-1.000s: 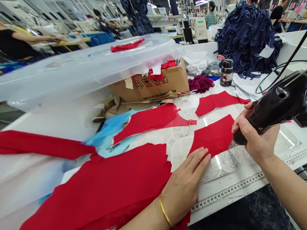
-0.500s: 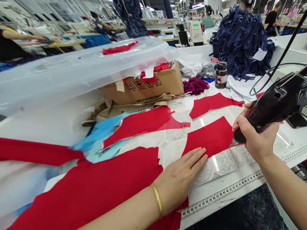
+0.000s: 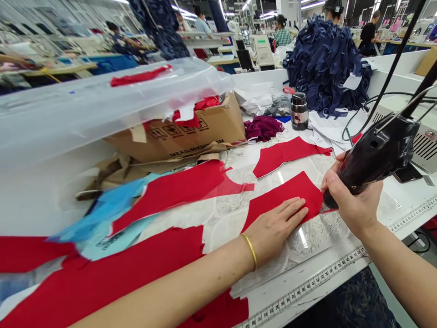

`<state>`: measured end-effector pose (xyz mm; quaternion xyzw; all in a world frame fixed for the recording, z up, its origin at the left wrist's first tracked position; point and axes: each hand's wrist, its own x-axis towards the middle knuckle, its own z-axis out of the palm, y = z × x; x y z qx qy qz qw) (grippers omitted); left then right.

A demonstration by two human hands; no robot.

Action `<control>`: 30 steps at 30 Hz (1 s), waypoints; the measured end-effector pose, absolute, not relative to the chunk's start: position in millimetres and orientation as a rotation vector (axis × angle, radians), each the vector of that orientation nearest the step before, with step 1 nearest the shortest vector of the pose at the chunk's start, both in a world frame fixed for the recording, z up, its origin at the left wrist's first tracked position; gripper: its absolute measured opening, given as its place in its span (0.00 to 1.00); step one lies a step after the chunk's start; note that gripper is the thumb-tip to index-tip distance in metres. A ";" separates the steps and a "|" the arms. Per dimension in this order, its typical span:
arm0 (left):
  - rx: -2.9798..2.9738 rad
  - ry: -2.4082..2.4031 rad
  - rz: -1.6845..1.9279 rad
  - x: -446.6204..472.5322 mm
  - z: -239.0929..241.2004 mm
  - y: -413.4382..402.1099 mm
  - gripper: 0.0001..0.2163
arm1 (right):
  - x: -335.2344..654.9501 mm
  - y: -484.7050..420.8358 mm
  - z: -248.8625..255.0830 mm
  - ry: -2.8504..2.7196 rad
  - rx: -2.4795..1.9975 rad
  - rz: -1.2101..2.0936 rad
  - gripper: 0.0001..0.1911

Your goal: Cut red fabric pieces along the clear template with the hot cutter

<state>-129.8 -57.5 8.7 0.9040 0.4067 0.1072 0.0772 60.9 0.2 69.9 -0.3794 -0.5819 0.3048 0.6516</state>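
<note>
My left hand, with a gold bangle at the wrist, lies flat with fingers stretched on a red fabric piece. In my right hand is a black corded handheld cutter, held tilted. Its narrow metal tip meets the right edge of that piece, partly hidden by my fingers. Another red cut piece lies behind it, and a longer red piece is to the left. A large red cloth spreads under and beside my left forearm.
A measuring tape runs along the table's front edge. Behind the work stand a cardboard box, a dark jar and a heap of navy strips. At right are a phone and a vented machine box.
My left hand has slid right along the red piece, closer to the cutter. The camera view has shifted, so most things appear further left. My right hand still grips the cutter.
</note>
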 end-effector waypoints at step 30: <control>2.879 1.077 0.302 -90.8 8.2 -26.2 0.28 | 102.8 14.7 71.9 -1.362 -0.840 0.585 0.11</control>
